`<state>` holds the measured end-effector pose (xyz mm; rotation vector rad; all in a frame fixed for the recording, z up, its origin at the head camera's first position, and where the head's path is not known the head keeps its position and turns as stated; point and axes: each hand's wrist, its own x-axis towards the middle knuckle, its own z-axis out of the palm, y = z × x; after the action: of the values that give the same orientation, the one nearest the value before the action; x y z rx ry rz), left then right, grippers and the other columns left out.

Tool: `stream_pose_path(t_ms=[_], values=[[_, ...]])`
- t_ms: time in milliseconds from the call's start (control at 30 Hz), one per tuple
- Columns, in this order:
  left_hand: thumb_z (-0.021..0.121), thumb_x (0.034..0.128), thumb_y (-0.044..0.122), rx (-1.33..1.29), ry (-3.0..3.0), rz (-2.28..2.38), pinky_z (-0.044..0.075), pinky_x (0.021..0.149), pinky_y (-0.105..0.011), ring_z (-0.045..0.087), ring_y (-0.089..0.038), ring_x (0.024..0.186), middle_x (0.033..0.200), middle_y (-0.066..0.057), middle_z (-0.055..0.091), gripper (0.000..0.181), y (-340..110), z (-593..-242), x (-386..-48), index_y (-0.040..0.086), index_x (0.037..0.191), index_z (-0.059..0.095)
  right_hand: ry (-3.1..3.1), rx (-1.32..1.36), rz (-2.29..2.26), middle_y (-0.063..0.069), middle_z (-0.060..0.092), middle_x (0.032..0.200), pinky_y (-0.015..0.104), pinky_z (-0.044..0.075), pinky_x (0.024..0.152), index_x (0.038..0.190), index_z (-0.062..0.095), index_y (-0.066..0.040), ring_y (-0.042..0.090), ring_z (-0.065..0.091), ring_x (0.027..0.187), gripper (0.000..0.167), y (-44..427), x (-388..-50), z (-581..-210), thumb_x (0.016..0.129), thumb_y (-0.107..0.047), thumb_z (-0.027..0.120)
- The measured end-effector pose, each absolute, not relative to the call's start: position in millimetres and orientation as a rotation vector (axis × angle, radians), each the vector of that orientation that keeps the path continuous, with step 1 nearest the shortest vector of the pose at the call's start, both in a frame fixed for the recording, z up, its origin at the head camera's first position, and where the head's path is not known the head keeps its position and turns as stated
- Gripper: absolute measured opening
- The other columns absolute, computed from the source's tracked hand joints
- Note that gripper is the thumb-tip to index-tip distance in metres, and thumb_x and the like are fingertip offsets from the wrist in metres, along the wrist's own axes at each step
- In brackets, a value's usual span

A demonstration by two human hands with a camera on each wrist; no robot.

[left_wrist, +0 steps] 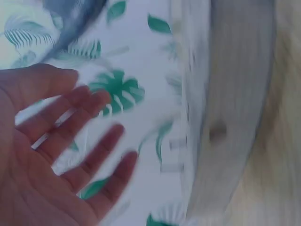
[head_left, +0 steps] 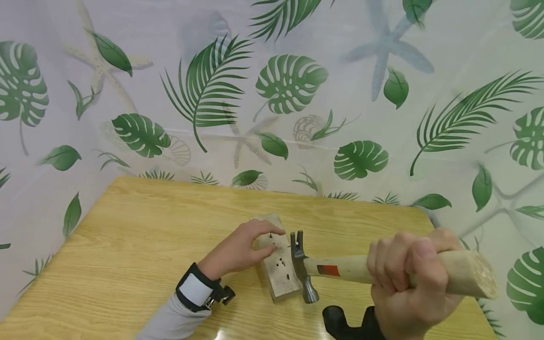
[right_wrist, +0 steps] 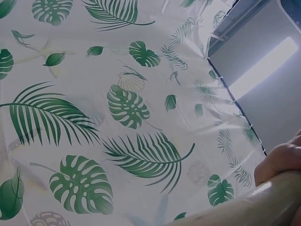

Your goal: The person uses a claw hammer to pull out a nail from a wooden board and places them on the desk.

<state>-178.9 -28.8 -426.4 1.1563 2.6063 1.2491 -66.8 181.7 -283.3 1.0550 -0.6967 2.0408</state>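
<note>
While gripping a hammer (head_left: 352,273) by its pale wooden handle in the right hand (head_left: 414,276), pointing its steel head (head_left: 301,267) leftward, into the space between both hands. Holding the left hand (head_left: 244,248) unclenched, with fingers extended and spread, over a wooden block (head_left: 274,281), with a gap between palm and wood in the left wrist view. Showing dark holes or marks on the block's top, near the left fingertips. Cannot tell contact from mere overlap between steel and block. Wearing a black band (head_left: 197,288) just behind the left hand. Working above a wood-grain table (head_left: 148,236) beneath both hands, facing a leaf-printed sheet (head_left: 314,108) beyond them.
</note>
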Motion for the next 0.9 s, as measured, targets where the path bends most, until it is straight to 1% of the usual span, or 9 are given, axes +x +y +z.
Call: stream_pose_path(t_ms=[67, 200, 367, 433, 533, 567, 667, 767, 900], values=[[0.067, 0.0987, 0.014, 1.223, 2.522, 1.294, 0.049, 0.105, -0.04, 0.06, -0.023, 0.124, 0.129, -0.003, 0.067, 0.029, -23.0, -424.0, -175.1, 0.012, 0.127, 0.069, -0.695, 1.057, 2.051, -0.002, 0.03, 0.044, 0.016, 0.029, 0.035, 0.066, 0.023, -0.002, 0.003, 0.032, 0.035, 0.029, 182.5, -66.7, -283.1, 0.091, 0.011, 0.032], [0.068, 0.0978, 0.012, 1.277, 2.454, 1.361, 0.053, 0.098, -0.036, 0.065, -0.022, 0.113, 0.117, -0.002, 0.071, 0.019, -14.6, -426.4, -172.7, 0.011, 0.116, 0.073, -0.693, 1.07, 2.079, -0.002, 0.03, 0.044, 0.017, 0.03, 0.035, 0.067, 0.023, -0.003, 0.004, 0.033, 0.035, 0.03, 184.1, -65.9, -282.0, 0.092, 0.01, 0.032], [0.069, 0.0964, 0.01, 1.279, 2.45, 1.432, 0.056, 0.092, -0.039, 0.068, -0.015, 0.103, 0.105, 0.001, 0.074, 0.01, -12.1, -429.4, -172.1, 0.012, 0.104, 0.076, -0.703, 1.089, 2.107, -0.002, 0.03, 0.044, 0.017, 0.03, 0.035, 0.068, 0.022, -0.004, 0.004, 0.032, 0.035, 0.029, 185.4, -64.0, -280.9, 0.092, 0.009, 0.031], [0.07, 0.0959, 0.009, 1.273, 2.443, 1.441, 0.056, 0.088, -0.042, 0.068, -0.018, 0.099, 0.102, 0.0, 0.075, 0.008, -12.4, -428.9, -171.8, 0.012, 0.1, 0.076, -0.719, 1.101, 2.112, -0.001, 0.03, 0.045, 0.017, 0.03, 0.035, 0.068, 0.022, -0.004, 0.004, 0.032, 0.035, 0.029, 186.1, -63.5, -280.6, 0.093, 0.009, 0.03], [0.07, 0.0955, 0.01, 1.274, 2.439, 1.419, 0.056, 0.083, -0.042, 0.067, -0.021, 0.093, 0.098, 0.001, 0.074, 0.006, -12.6, -428.5, -171.6, 0.013, 0.095, 0.076, -0.727, 1.136, 2.117, -0.002, 0.03, 0.045, 0.016, 0.03, 0.036, 0.068, 0.023, -0.003, 0.003, 0.032, 0.035, 0.028, 186.2, -63.7, -280.4, 0.093, 0.01, 0.029], [0.07, 0.0956, 0.01, 1.278, 2.439, 1.414, 0.056, 0.082, -0.041, 0.067, -0.021, 0.092, 0.098, 0.002, 0.073, 0.006, -12.6, -428.3, -171.4, 0.013, 0.094, 0.075, -0.729, 1.145, 2.117, -0.002, 0.029, 0.045, 0.016, 0.03, 0.036, 0.068, 0.024, -0.002, 0.003, 0.031, 0.035, 0.028, 186.0, -63.9, -280.2, 0.093, 0.01, 0.029], [0.071, 0.0961, 0.013, 1.268, 2.489, 1.43, 0.056, 0.082, -0.039, 0.067, -0.014, 0.092, 0.099, 0.004, 0.074, 0.006, -14.1, -428.7, -170.9, 0.016, 0.098, 0.076, -0.731, 1.17, 2.123, -0.002, 0.029, 0.045, 0.015, 0.03, 0.036, 0.068, 0.025, 0.0, 0.003, 0.03, 0.036, 0.028, 183.8, -64.0, -279.1, 0.094, 0.011, 0.029], [0.07, 0.0972, 0.016, 1.22, 2.548, 1.502, 0.055, 0.086, -0.036, 0.068, -0.008, 0.095, 0.102, 0.007, 0.076, 0.01, -16.7, -427.2, -171.3, 0.019, 0.104, 0.077, -0.76, 1.162, 2.132, -0.001, 0.028, 0.046, 0.015, 0.029, 0.036, 0.069, 0.028, 0.002, 0.003, 0.03, 0.036, 0.027, 181.2, -62.9, -277.1, 0.094, 0.013, 0.028], [0.069, 0.098, 0.02, 1.066, 2.631, 1.595, 0.055, 0.087, -0.038, 0.069, -0.007, 0.097, 0.104, 0.009, 0.076, 0.011, -25.1, -423.6, -177.3, 0.02, 0.106, 0.078, -0.804, 1.115, 2.143, 0.0, 0.029, 0.046, 0.014, 0.029, 0.035, 0.069, 0.03, 0.003, 0.004, 0.03, 0.035, 0.027, 180.2, -61.5, -275.9, 0.094, 0.014, 0.026]])
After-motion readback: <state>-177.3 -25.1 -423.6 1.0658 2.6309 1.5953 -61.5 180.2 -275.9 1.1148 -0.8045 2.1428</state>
